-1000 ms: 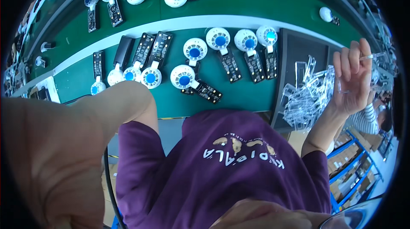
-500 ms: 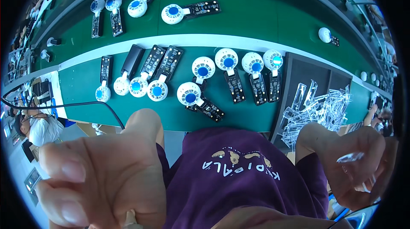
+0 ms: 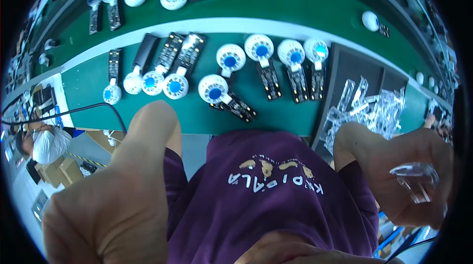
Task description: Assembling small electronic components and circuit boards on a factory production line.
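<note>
**A:** Fingers first. Right hand (image 3: 414,153)?
**B:** Raised close to the camera, nearside of the dark tray (image 3: 364,62) and somewhat right of it. Fingers bent inward, holding a clear plastic piece (image 3: 419,173) against the palm side. Exact contact points not resolved; gap between fingertips unreadable.
**A:** Left hand (image 3: 106,214)?
**B:** Also raised, well left of the tray and nearer the body. Wrist and back of the hand fill the view; fingers hidden. Cannot tell whether spread or pressed together, or whether anything is held.
**A:** Step in hand?
**B:** Judgement: handling one clear piece, lifted off the desk (image 3: 290,116), both hands up near the head. The next move would call for a steady hold on its edges; smooth, glossy plastic could slip.
**A:** Farther out?
**B:** A heap of similar clear pieces (image 3: 379,116) lies in the tray. Left of the tray, on the green desk, several round white units (image 3: 230,58) with blue centres, joined to dark circuit boards (image 3: 268,81); neither visible hand part touches them. Farthest left of the tray, a black cable (image 3: 74,112) loops beside the left forearm.
</note>
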{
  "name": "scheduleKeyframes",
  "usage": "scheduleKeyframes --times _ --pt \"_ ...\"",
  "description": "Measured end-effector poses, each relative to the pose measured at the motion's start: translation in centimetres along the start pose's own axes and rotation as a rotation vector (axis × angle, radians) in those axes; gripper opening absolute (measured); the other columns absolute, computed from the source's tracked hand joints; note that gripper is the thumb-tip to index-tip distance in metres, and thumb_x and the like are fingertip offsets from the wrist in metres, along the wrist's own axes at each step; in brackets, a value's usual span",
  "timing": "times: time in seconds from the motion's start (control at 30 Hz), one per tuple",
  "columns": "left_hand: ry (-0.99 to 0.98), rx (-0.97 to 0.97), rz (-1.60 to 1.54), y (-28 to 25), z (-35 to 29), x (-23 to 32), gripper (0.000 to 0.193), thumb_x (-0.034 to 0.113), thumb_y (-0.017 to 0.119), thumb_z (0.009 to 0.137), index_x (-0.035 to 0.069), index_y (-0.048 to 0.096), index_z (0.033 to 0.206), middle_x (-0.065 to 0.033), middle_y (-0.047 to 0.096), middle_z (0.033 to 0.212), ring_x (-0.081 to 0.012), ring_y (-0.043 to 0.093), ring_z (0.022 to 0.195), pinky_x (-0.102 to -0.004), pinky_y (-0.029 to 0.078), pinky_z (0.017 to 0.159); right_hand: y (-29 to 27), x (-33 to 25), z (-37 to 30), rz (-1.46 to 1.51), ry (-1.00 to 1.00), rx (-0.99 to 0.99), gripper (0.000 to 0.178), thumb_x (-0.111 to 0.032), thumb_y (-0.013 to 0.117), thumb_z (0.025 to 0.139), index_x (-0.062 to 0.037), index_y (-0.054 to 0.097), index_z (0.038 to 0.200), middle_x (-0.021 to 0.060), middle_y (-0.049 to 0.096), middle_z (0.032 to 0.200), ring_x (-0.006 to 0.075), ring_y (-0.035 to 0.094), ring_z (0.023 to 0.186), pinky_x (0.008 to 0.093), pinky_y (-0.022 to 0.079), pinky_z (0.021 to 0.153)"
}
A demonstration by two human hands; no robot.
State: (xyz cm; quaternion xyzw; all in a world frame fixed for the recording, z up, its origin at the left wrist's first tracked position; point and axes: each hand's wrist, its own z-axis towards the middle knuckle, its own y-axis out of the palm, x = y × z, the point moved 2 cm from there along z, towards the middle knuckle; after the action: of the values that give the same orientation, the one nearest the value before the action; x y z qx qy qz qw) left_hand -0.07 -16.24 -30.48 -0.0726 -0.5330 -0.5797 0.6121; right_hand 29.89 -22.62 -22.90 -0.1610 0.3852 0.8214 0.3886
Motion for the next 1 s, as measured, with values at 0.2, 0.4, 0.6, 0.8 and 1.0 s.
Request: scheduleKeyframes --times 0.2,0.4,0.6,0.8,1.0 --pt "0.202 0.091 0.021 -1.4 3.7 0.3 0.026 0.025 0.055 0.083 0.008 0.061 0.101 -0.0020 0.063 0.095 -0.0223 0.058 0.093 -0.0373 0.043 0.085 -5.1 14.0 3.1 -1.191 0.286 0.015 0.025 -0.022 0.051 0.089 -0.0030 0.061 0.102 0.0053 0.061 0.094 0.0122 0.057 0.079 0.0243 0.045 0.070" --pt "0.394 -0.861 1.572 -9.6 13.6 -21.3 0.050 0.029 0.060 0.078 0.016 0.045 0.125 -0.0188 0.053 0.110 -0.0368 0.055 0.096 -0.0417 0.046 0.081 -11.0 32.6 -0.1 -1.612 0.274 -0.584 0.041 -0.022 0.068 0.073 -0.0095 0.055 0.110 0.0077 0.053 0.110 0.0225 0.054 0.096 0.0328 0.047 0.078" --pt "-0.173 -0.821 1.736 -14.9 15.1 -28.3 0.054 0.040 0.066 0.071 0.017 0.050 0.117 -0.0207 0.053 0.106 -0.0402 0.054 0.095 -0.0442 0.045 0.082 -10.5 38.7 0.0 -1.772 0.667 -1.118 0.053 -0.028 0.069 0.069 -0.0075 0.051 0.115 0.0090 0.052 0.115 0.0250 0.051 0.104 0.0379 0.048 0.081" --pt "-0.052 -0.763 1.570 -15.1 14.6 -21.9 0.045 0.040 0.069 0.070 0.017 0.057 0.106 -0.0160 0.057 0.094 -0.0336 0.058 0.086 -0.0405 0.047 0.074 -11.4 32.1 0.5 -1.573 0.842 -0.683 0.055 -0.037 0.070 0.069 -0.0020 0.055 0.109 0.0134 0.058 0.105 0.0225 0.057 0.094 0.0340 0.047 0.075" --pt "0.025 -0.899 1.328 -5.8 0.6 -9.1 0.038 0.038 0.071 0.069 0.015 0.060 0.097 -0.0080 0.058 0.086 -0.0271 0.059 0.078 -0.0364 0.048 0.062 -15.3 13.2 -1.2 -1.481 0.850 -0.037 0.054 -0.033 0.068 0.073 0.0021 0.054 0.111 0.0102 0.060 0.099 0.0156 0.056 0.085 0.0281 0.044 0.077"
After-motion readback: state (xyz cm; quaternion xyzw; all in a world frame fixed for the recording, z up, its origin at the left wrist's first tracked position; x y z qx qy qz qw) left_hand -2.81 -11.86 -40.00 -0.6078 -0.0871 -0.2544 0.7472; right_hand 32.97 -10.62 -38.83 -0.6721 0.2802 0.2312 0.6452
